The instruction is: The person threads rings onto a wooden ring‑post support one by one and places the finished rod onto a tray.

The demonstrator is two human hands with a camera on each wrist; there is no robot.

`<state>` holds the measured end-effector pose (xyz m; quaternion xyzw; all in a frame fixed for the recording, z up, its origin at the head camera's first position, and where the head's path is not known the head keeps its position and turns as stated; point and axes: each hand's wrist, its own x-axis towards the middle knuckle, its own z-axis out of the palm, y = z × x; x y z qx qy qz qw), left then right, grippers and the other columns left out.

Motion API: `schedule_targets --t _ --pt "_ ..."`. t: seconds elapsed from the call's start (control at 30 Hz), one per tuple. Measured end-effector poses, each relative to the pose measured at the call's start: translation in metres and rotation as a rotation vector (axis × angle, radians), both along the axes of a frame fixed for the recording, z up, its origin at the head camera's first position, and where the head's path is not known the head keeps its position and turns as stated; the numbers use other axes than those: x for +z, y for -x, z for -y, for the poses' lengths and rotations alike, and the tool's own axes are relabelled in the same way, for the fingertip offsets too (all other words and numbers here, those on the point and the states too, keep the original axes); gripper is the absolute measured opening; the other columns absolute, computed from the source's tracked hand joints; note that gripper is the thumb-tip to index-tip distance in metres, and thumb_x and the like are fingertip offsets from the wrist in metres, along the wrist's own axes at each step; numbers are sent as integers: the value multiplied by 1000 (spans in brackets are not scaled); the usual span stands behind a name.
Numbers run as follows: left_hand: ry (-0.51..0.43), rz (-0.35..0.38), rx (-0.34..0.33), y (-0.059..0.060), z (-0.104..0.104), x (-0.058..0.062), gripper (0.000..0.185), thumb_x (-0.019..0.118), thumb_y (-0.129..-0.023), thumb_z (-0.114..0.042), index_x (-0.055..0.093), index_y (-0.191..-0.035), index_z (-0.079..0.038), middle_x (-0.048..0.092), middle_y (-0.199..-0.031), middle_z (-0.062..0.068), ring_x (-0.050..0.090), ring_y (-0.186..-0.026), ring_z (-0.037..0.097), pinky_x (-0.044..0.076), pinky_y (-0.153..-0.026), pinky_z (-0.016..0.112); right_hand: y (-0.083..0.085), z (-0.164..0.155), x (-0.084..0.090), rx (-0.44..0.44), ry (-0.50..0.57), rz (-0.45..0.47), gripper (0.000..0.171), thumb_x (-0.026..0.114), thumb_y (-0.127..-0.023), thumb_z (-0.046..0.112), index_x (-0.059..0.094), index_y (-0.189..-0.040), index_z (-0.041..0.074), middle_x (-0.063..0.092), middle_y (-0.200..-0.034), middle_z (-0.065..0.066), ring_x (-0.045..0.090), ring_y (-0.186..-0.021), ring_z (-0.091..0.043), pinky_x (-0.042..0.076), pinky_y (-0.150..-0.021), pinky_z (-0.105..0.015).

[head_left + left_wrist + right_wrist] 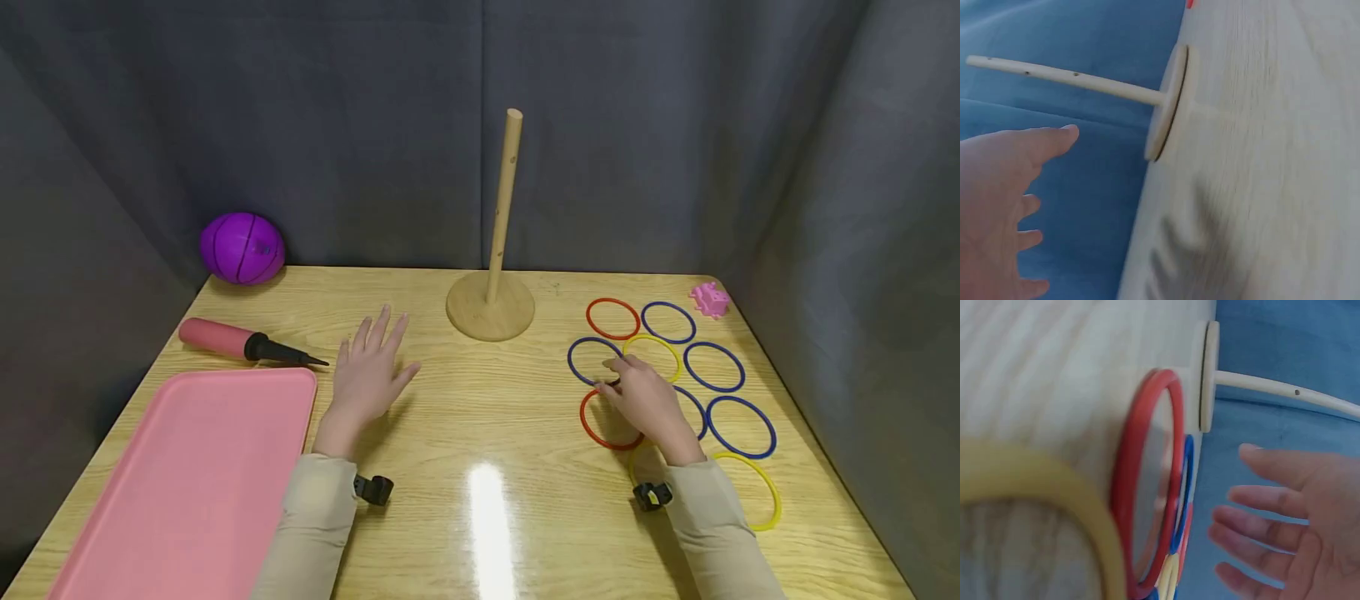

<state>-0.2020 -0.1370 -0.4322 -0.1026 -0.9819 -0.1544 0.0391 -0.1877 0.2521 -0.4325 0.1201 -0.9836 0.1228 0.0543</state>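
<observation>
Right hand [647, 400], fingers loosely extended and gripping nothing, lay over the red ring [606, 421] right of the wooden peg stand [491, 304]. Left hand [369, 375] rested flat, fingers spread, left of the stand. No legible writing.

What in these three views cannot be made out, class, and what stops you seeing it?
- Head view: right hand covers part of the near red ring and a blue ring; fingertip contact unclear.
- Left wrist view: left hand cut by the edge, blurred.
- Pink toy: too small to identify.
</observation>
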Motion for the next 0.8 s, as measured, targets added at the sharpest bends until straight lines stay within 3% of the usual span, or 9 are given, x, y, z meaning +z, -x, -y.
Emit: schedule_targets --t 0.1,0.23,0.4,0.6,0.8 --pt "-97 30 -63 17 -6 -3 74 54 -98 -41 16 -157 -17 10 -164 12 13 -149 39 18 -117 63 -1 -3 -4 -1 -13 34 33 71 -87 17 67 -113 -3 66 -102 -21 67 -83 -33 56 -67 -46" --pt "-312 144 -129 42 -16 -5 72 53 -99 -34 17 -156 -11 10 -163 15 11 -149 41 20 -118 59 -2 -6 -10 -5 -22 56 29 72 -86 15 69 -109 -2 67 -97 -19 67 -83 -32 56 -68 -45" --pt "-541 313 -128 75 -23 -14 70 48 -102 -29 10 -157 -7 9 -163 18 9 -150 39 15 -120 56 -1 -9 -13 -11 -31 91 25 72 -86 14 70 -105 -1 67 -92 -16 66 -78 -28 55 -64 -43" --pt "-641 391 -60 105 -31 -28 66 45 -103 -22 9 -156 -2 17 -160 22 21 -147 38 23 -120 51 0 -11 -14 -3 -24 107 17 73 -85 13 71 -97 2 66 -85 -11 63 -72 -21 52 -60 -38" --pt "-686 425 -7 116 -40 -36 63 45 -102 -16 13 -155 -2 21 -159 22 21 -148 37 23 -120 48 1 -12 -15 11 -33 96 8 74 -83 11 71 -88 6 68 -79 -6 62 -70 -19 50 -57 -35"
